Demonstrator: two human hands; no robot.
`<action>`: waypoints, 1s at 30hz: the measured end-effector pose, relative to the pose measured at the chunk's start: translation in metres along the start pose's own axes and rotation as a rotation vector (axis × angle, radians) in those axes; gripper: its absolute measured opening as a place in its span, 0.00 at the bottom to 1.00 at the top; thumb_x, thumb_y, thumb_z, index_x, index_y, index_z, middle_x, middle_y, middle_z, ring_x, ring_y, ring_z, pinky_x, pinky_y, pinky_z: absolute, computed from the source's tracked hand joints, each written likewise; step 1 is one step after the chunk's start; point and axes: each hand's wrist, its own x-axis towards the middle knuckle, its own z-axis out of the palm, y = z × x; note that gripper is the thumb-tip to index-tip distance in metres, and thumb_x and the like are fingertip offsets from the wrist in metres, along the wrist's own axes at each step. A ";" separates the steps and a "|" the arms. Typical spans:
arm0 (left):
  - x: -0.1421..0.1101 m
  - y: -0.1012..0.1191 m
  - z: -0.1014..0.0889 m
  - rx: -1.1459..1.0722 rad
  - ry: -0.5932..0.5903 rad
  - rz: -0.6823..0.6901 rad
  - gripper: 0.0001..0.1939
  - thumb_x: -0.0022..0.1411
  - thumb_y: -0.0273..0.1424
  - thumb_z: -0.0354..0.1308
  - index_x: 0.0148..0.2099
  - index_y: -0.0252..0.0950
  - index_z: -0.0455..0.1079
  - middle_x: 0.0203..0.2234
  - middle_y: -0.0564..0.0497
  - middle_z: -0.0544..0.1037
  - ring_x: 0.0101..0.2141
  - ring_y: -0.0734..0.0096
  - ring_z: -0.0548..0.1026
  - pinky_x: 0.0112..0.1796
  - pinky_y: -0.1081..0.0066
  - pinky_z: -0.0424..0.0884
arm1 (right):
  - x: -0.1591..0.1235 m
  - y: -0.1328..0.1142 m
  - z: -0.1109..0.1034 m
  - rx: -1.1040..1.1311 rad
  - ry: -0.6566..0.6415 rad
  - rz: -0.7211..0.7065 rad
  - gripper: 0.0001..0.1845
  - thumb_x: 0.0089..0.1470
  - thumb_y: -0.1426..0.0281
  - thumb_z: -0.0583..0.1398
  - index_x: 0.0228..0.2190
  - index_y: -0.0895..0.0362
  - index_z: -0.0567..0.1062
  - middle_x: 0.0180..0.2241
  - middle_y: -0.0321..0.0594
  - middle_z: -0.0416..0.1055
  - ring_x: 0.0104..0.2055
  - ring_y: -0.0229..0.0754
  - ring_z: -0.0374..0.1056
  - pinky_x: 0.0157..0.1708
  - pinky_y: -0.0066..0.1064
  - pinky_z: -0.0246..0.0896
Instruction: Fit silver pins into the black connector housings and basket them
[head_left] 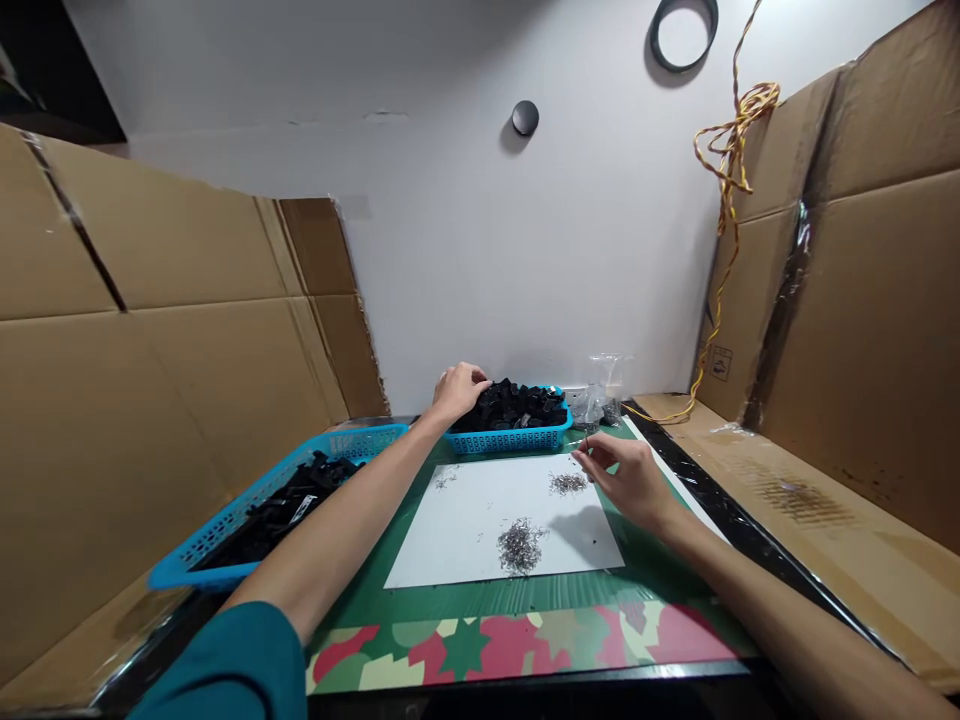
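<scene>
My left hand (459, 390) reaches to the left end of the far blue basket (510, 440), at the heap of small black parts (521, 403) in it. Its thumb and index finger curve toward the parts, while the other fingertips are hidden. Over the right edge of a white sheet (457, 535), my right hand (619, 475) is closed in a pinch. A small thin dark piece (586, 440) shows at its fingertips, too small to name. Tiny metal pins or screws lie on the sheet in a large pile (520, 547), a smaller pile (568, 483) and a sparse scatter (444, 481).
A second blue basket (202, 545) with black parts stands at the left, under my left forearm. Clear plastic bags (592, 405) sit right of the far basket. Cardboard walls (150, 400) flank the green mat (450, 600). A yellow cord (724, 290) hangs at the right.
</scene>
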 end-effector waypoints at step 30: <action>-0.073 -0.188 -0.076 0.430 -0.514 -0.143 0.15 0.46 0.40 0.70 0.36 0.37 0.81 0.42 0.43 0.85 0.46 0.50 0.81 0.45 0.66 0.73 | -0.003 0.025 -0.020 -0.203 -0.480 0.284 0.15 0.60 0.69 0.54 0.34 0.59 0.80 0.25 0.43 0.73 0.25 0.42 0.62 0.29 0.34 0.49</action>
